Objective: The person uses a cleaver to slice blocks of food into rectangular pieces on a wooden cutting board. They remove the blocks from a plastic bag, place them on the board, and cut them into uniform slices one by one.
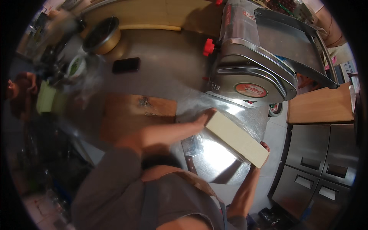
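Note:
A long, pale cream rectangular block [237, 139] spans between my two hands over a steel worktop. At its upper left end, my left hand [206, 117] grips it, with the fingers mostly hidden. My right hand [265, 151] holds the lower right end, its fingertips showing over the edge. Clear plastic film [244, 122] lies on the steel by the block. A cleaver [191, 162] with a brown handle rests close to my body, left of the block. Beyond my left forearm is a wooden cutting board [155, 106].
A steel machine [253, 72] with red knobs stands just beyond the block. A dark phone [126, 65], a large metal pot [102, 36] and a bowl with greens [76, 66] occupy the left side. Steel cabinet doors [309, 146] are at right. Another person [23, 95] is at far left.

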`<state>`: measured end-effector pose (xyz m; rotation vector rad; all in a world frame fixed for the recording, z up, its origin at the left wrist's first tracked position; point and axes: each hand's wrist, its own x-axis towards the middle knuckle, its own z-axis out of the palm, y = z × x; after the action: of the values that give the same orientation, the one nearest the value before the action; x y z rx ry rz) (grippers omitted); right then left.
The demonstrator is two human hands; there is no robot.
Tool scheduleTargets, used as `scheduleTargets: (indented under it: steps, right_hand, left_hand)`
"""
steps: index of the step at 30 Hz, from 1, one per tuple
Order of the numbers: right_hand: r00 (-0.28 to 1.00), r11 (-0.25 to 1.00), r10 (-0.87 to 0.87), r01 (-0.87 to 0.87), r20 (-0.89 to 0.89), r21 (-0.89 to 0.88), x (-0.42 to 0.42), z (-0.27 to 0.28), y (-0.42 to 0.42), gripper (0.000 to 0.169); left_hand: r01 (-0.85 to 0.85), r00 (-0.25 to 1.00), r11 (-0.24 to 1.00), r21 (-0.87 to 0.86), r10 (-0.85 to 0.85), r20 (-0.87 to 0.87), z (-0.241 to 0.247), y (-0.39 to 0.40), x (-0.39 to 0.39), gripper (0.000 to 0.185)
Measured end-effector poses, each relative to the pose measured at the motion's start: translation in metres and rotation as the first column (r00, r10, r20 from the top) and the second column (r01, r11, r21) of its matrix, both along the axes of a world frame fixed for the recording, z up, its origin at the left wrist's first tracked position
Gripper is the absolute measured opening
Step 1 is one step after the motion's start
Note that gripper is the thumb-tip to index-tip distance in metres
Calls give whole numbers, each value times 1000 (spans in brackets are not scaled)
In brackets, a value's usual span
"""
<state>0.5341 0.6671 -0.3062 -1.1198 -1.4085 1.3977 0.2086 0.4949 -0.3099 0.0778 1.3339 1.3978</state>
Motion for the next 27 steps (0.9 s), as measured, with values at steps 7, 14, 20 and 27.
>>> scheduleTargets:
  steps: [7, 14, 20, 27]
  right_hand:
    - [981, 991, -110, 96, -159, -96, -81, 108, -58, 28]
    - [812, 817, -179, -192, 555, 544, -135, 234, -117, 32]
    - [899, 808, 140, -346, 415, 477, -189, 331, -205, 39]
    - [853, 632, 359, -521, 380, 574, -268, 335, -292, 43]
  left_hand:
    - [-69, 953, 977, 204, 5, 302, -36, -20, -53, 38]
    - [-284, 712, 892, 351, -49, 700, -11, -72, -29, 30]
    - [-235, 939, 711, 662, -9, 343, 23, -135, -9, 49]
    - [-585, 770, 524, 619, 119, 626, 93, -287, -72, 52]
